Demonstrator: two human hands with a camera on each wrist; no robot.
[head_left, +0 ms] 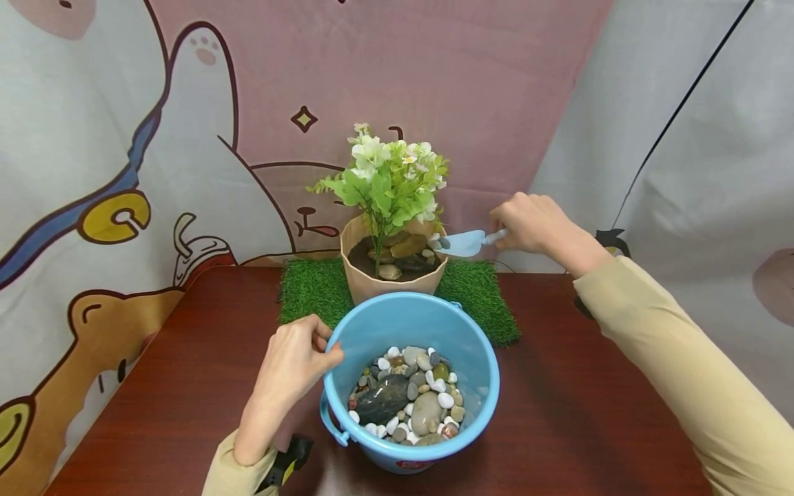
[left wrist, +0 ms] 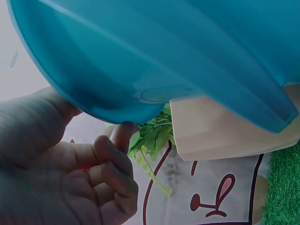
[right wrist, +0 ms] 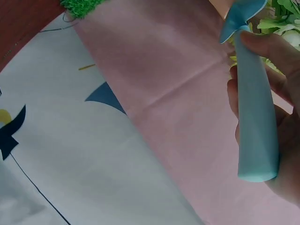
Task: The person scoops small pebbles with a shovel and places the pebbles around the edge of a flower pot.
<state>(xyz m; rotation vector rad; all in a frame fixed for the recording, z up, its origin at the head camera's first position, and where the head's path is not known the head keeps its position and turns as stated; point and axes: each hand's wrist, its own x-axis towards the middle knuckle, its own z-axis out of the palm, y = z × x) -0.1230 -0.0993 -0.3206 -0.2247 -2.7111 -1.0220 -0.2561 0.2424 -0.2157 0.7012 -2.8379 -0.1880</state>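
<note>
My right hand [head_left: 535,222] grips the handle of a small light-blue trowel [head_left: 464,243], seen close in the right wrist view as a tapered handle [right wrist: 257,112]. The trowel's tip reaches over the right rim of a beige flowerpot [head_left: 397,284], with small grey and white pebbles [head_left: 439,242] at its tip. In the pot stand a white-flowered plant [head_left: 391,172], dark soil and several larger stones [head_left: 408,246]. My left hand [head_left: 291,365] pinches the left rim of a blue bucket [head_left: 412,300], thumb and fingers on either side of the edge. Mixed stones and white pebbles [head_left: 428,412] cover the bucket's bottom.
The pot stands on a green artificial-grass mat [head_left: 480,296] at the back of a dark red-brown table [head_left: 577,413]. The bucket stands in front of it. A printed cartoon cloth [head_left: 434,69] hangs right behind the table. The bucket's handle [head_left: 333,420] hangs at its left side.
</note>
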